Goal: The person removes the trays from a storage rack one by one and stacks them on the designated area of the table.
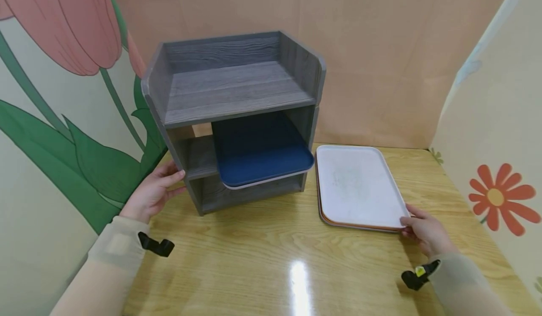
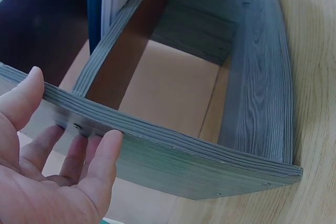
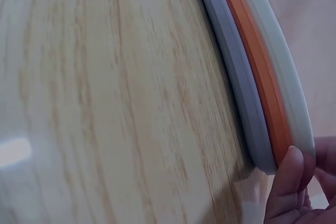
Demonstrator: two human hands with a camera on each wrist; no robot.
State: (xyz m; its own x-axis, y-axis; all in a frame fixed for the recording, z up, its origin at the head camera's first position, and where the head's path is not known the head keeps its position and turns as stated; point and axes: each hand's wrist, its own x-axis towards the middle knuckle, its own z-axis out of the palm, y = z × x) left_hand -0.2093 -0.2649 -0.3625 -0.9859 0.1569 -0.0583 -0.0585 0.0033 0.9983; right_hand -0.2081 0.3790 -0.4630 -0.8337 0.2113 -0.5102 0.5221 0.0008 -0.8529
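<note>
A grey wood-grain shelf unit (image 1: 237, 90) stands on the table, with a blue tray (image 1: 264, 154) lying on its middle level and jutting out the front. A pale tray rim (image 1: 273, 180) shows just beneath the blue one. My left hand (image 1: 154, 191) touches the unit's left side panel, its fingers along the outer face and the thumb near the front edge. To the right lies a stack: a white tray (image 1: 360, 186) on top, an orange tray (image 3: 257, 61) below it, a grey tray (image 3: 233, 66) at the bottom. With my right hand (image 1: 425, 231) I pinch the white tray's near right corner.
The wooden table (image 1: 237, 259) runs in front of the unit and the stack. A peach-coloured backdrop (image 1: 381, 62) hangs behind. Walls painted with a tulip (image 1: 72, 24) and a red flower (image 1: 504, 198) close in the left and right sides.
</note>
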